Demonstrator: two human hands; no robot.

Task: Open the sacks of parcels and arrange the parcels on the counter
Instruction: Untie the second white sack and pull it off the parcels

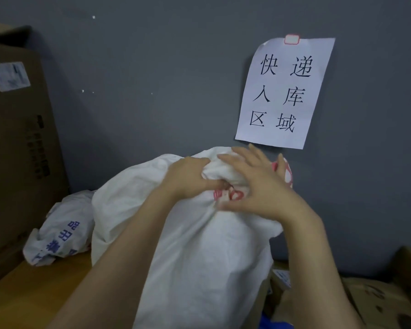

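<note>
Two bare forearms reach forward from the lower edge and meet at the top of a tall white sack (199,257), which stands upright on the wooden counter (33,293) against a grey wall (152,67). The left hand (188,176) lies knuckles up on the gathered neck of the sack, its fingers curled into the bunched fabric and gripping it. The right hand (259,186) comes in from the other side with its fingers straight and spread, pointing up and to the left, its palm laid against the crumpled top near some red print; the thumb points down beside that print, and I cannot tell whether it pinches any cloth. Just to the left, a smaller white sack with blue print (62,233) lies slumped on the counter beside a large cardboard box (17,150). Above the hands, a paper sign (285,91) hangs on the wall.
</note>
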